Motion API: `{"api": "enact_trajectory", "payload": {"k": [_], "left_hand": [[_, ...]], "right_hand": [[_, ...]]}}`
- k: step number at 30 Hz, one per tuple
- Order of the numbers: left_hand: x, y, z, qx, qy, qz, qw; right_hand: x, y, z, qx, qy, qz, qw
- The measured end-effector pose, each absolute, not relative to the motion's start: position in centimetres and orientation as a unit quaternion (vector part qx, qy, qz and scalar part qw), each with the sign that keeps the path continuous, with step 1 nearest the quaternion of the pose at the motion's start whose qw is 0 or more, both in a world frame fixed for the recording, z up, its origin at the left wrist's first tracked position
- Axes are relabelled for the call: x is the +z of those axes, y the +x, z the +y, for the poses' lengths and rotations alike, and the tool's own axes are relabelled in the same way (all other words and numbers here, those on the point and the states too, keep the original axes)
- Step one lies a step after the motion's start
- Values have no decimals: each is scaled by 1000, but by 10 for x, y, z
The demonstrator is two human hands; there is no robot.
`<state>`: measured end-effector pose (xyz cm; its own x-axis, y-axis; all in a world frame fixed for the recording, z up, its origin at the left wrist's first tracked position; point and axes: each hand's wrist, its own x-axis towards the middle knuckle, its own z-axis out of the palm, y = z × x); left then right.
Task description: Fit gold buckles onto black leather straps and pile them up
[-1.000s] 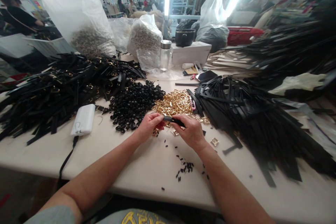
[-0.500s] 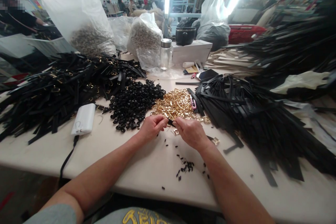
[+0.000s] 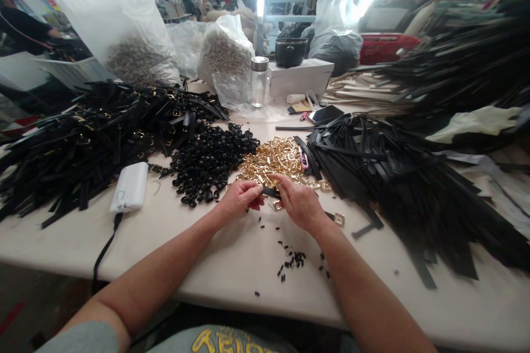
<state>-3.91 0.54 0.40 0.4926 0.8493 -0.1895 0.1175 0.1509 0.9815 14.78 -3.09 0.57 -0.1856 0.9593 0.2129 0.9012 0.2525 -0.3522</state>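
Note:
My left hand pinches the end of a black strap between thumb and fingers. The strap runs across to my right hand, which is closed round it with the index finger lifted a little. A gold buckle shows beyond my right wrist on a black strip; whether it belongs to the same strap is hidden. Just behind my hands is a heap of gold buckles. A pile of small black loops lies to the left of it. Small black bits are scattered on the table nearer to me.
Black straps with buckles are heaped at left, plain black straps at right. A white power bank with a cable lies front left. Behind stand a glass bottle, a white box and plastic bags.
My right hand's fingers have loosened and its index finger has lifted, so more of the strap shows between my hands. My left hand keeps its pinch.

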Motion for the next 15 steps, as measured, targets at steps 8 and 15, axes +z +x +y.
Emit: {"api": "enact_trajectory", "payload": {"k": [8, 15], "left_hand": [[5, -38, 6, 297, 564, 432, 638], [-4, -42, 11, 315, 509, 413, 686]], "right_hand": [[5, 147, -33, 54, -573, -781, 241], [4, 146, -35, 63, -545, -778, 306]]}}
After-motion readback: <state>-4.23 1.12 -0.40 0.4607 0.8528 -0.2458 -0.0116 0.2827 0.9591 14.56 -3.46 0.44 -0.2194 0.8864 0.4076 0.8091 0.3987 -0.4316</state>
